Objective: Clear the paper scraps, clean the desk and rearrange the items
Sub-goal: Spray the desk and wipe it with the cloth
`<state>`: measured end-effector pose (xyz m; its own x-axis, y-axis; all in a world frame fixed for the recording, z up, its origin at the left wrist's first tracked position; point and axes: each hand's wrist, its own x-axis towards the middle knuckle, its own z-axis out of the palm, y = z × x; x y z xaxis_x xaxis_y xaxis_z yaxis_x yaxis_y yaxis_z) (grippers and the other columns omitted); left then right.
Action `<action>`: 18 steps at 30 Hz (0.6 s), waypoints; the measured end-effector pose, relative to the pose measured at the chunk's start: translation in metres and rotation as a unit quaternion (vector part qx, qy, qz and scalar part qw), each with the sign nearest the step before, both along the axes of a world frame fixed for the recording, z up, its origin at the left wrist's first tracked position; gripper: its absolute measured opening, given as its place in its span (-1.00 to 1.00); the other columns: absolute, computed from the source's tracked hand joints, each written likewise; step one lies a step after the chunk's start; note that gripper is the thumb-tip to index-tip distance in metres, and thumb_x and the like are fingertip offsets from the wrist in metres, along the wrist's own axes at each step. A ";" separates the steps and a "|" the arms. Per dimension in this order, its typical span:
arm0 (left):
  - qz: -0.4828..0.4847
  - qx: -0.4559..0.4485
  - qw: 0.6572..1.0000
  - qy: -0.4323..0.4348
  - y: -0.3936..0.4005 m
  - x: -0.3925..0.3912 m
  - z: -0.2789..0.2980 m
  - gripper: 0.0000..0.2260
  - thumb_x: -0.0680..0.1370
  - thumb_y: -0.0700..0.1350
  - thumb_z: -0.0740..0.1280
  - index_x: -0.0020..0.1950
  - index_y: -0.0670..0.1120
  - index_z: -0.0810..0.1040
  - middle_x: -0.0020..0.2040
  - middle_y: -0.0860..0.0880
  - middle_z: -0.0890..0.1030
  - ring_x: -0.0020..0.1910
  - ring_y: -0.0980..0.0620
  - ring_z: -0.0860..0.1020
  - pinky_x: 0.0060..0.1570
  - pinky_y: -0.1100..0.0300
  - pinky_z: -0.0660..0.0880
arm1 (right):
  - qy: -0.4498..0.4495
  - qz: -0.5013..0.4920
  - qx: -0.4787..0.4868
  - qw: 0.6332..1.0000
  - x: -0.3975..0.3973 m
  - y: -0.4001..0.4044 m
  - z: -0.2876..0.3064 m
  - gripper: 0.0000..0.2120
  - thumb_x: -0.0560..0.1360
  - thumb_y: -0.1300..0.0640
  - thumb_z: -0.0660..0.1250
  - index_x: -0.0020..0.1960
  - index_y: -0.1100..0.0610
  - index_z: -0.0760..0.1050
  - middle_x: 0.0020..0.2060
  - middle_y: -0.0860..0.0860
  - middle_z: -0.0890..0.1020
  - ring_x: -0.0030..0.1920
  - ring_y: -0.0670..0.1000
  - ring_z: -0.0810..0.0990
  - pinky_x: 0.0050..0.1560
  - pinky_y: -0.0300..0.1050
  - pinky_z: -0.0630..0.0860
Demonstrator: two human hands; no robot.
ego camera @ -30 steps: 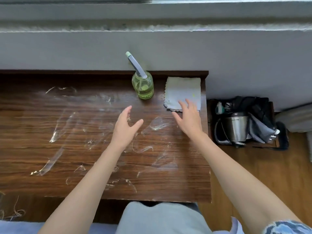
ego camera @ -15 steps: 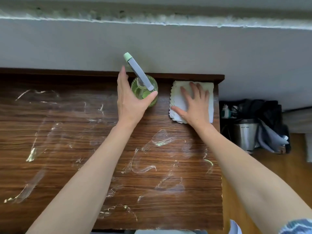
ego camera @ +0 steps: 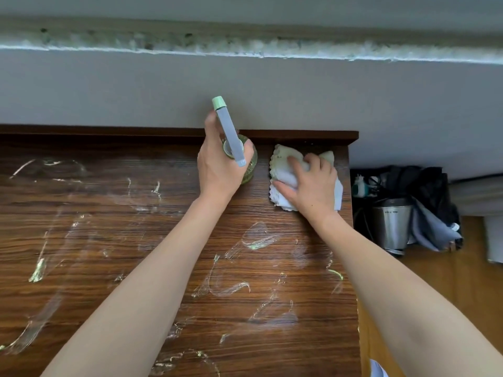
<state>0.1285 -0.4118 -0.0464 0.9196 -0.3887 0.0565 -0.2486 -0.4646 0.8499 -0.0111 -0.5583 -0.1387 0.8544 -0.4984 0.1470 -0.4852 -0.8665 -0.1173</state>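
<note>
A green spray bottle [ego camera: 250,167] with a long grey nozzle and pale green cap stands at the back of the dark wooden desk [ego camera: 109,240]. My left hand [ego camera: 220,164] is wrapped around its neck and body. To its right, a white cloth [ego camera: 283,175] with a scalloped edge lies bunched near the desk's back right corner. My right hand [ego camera: 313,186] presses down on it, fingers curled into the fabric. Whitish and greenish smears [ego camera: 255,238] streak most of the desk top.
A grey wall [ego camera: 245,85] rises right behind the desk's raised back edge. On the floor to the right sit a steel kettle [ego camera: 392,221], dark bags and a grey cloth [ego camera: 432,229]. The desk's right edge runs close to my right forearm.
My left hand has closed around the spray bottle, which it was only reaching for before. My right hand has gone from lying flat on the cloth to bunching it up.
</note>
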 end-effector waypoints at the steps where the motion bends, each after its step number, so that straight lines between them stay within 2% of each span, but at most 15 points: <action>1: -0.007 0.002 1.000 -0.003 0.001 0.000 0.001 -0.44 0.45 -0.07 0.34 0.38 -0.15 0.23 -0.28 0.12 0.39 -0.35 0.13 0.41 -0.28 0.33 0.34 | 0.000 0.007 -0.016 1.000 -0.001 0.001 0.000 -0.44 0.40 -0.37 0.22 0.16 0.02 0.56 0.01 0.15 0.55 -0.06 0.23 0.50 -0.11 0.05 0.43; 4: -0.037 0.014 0.999 -0.010 0.009 -0.002 0.007 -0.49 0.46 -0.17 0.36 0.36 -0.17 0.27 -0.23 0.16 0.47 -0.31 0.14 0.45 -0.26 0.43 0.33 | 0.000 0.030 -0.062 0.998 -0.002 0.003 0.000 -0.53 0.46 -0.29 0.20 0.03 0.08 0.58 -0.16 0.14 0.56 -0.21 0.20 0.50 -0.32 -0.04 0.41; 6: -0.057 0.025 0.998 -0.016 0.019 -0.004 0.013 -0.49 0.44 -0.23 0.37 0.35 -0.16 0.29 -0.16 0.08 0.56 -0.31 0.13 0.47 -0.22 0.37 0.37 | -0.008 0.045 -0.075 0.996 -0.001 0.003 0.000 -0.59 0.49 -0.24 0.23 -0.03 0.10 0.58 -0.22 0.12 0.54 -0.26 0.18 0.51 -0.38 -0.07 0.40; 9: -0.091 0.056 0.994 -0.014 0.041 -0.016 0.022 -0.48 0.43 -0.27 0.38 0.35 -0.15 0.29 -0.15 0.07 0.59 -0.35 0.18 0.45 -0.22 0.25 0.41 | -0.015 0.074 -0.081 0.994 0.002 0.000 0.002 -0.63 0.52 -0.17 0.23 -0.11 0.12 0.56 -0.28 0.13 0.53 -0.32 0.17 0.51 -0.44 -0.09 0.39; 12: -0.112 0.078 0.991 -0.011 0.067 -0.033 0.034 -0.47 0.42 -0.27 0.38 0.36 -0.14 0.30 -0.17 0.10 0.60 -0.37 0.22 0.46 -0.28 0.39 0.33 | -0.026 0.088 -0.076 0.993 0.006 -0.001 0.010 -0.63 0.51 -0.13 0.21 -0.20 0.16 0.54 -0.34 0.13 0.52 -0.41 0.16 0.52 -0.53 -0.14 0.33; 15: -0.131 0.085 0.988 -0.007 0.092 -0.049 0.045 -0.49 0.42 -0.27 0.39 0.33 -0.12 0.31 -0.20 0.13 0.59 -0.40 0.21 0.45 -0.35 0.37 0.31 | -0.054 0.066 -0.057 0.995 0.000 0.007 0.024 -0.64 0.52 -0.11 0.20 -0.18 0.18 0.54 -0.34 0.15 0.51 -0.42 0.17 0.52 -0.53 -0.18 0.26; 18: -0.146 0.088 0.985 -0.009 0.116 -0.070 0.054 -0.50 0.42 -0.27 0.40 0.30 -0.09 0.33 -0.22 0.14 0.60 -0.44 0.14 0.43 -0.38 0.30 0.31 | -0.085 0.078 -0.053 0.992 -0.015 0.025 0.046 -0.66 0.55 -0.11 0.21 -0.13 0.16 0.53 -0.31 0.12 0.50 -0.40 0.13 0.51 -0.51 -0.16 0.29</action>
